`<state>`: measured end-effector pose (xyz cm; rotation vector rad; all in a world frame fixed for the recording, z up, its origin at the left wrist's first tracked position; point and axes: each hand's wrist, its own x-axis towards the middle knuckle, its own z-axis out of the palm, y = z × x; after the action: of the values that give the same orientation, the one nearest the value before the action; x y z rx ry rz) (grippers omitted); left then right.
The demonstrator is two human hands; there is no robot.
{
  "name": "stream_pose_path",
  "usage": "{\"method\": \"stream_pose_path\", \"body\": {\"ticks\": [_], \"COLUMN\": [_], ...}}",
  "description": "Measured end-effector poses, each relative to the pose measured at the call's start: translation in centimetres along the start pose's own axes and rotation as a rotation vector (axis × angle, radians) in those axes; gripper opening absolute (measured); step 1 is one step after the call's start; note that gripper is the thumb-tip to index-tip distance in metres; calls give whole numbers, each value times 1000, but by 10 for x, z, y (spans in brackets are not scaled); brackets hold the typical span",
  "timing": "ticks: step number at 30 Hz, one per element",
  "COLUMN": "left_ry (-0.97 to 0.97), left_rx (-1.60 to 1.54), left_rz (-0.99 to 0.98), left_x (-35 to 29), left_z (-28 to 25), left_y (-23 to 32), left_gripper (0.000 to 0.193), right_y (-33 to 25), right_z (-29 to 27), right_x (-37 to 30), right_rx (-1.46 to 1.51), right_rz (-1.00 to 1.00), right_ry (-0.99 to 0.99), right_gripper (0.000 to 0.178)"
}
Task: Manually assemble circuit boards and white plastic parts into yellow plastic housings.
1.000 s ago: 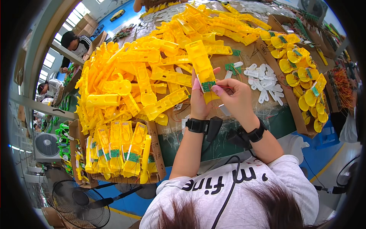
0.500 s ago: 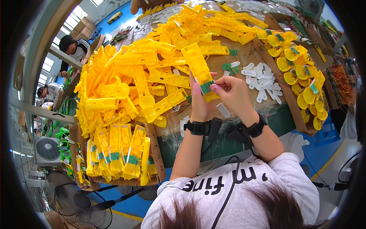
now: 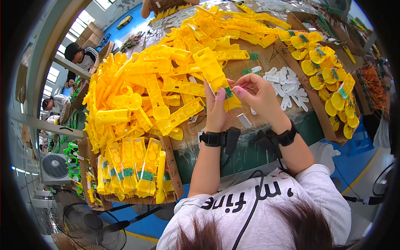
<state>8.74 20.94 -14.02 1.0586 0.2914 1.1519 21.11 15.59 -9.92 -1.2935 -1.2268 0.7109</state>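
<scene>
My left hand (image 3: 216, 110) grips a long yellow plastic housing (image 3: 210, 68), tilted with its far end up and to the left. A small green circuit board (image 3: 228, 92) sits at the housing's near end, beside my left thumb. Just to the right, my right hand (image 3: 264, 100) is curled, thumb and forefinger around thin wire close to the board; the exact contact is too small to see. Below the hands, a white plastic tab (image 3: 244, 121) lies near the table edge, with a thin wire close to it.
A big heap of yellow housings (image 3: 154, 83) covers the left and far table. White tabs (image 3: 287, 85) lie in a pile at right. Cardboard boxes with wired yellow parts stand at the near left (image 3: 177, 166) and right (image 3: 333, 135). A fan (image 3: 93, 223) stands at lower left.
My right hand has drawn back a little to the right from the circuit board. The yellow housing in my left hand has shifted slightly left.
</scene>
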Motion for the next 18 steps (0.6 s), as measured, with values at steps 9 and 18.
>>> {"method": "stream_pose_path", "body": {"ticks": [9,18], "left_ry": [-13,3], "left_rx": [135,122], "left_rz": [17,9], "left_x": [-2,-4], "left_z": [0,6], "left_y": [3,0], "left_gripper": [54,48], "right_y": [12,15], "right_z": [0,-7], "right_x": [14,15], "right_rx": [381,503], "right_rz": [161,365], "right_ry": [-203,-318], "right_gripper": [23,28]}}
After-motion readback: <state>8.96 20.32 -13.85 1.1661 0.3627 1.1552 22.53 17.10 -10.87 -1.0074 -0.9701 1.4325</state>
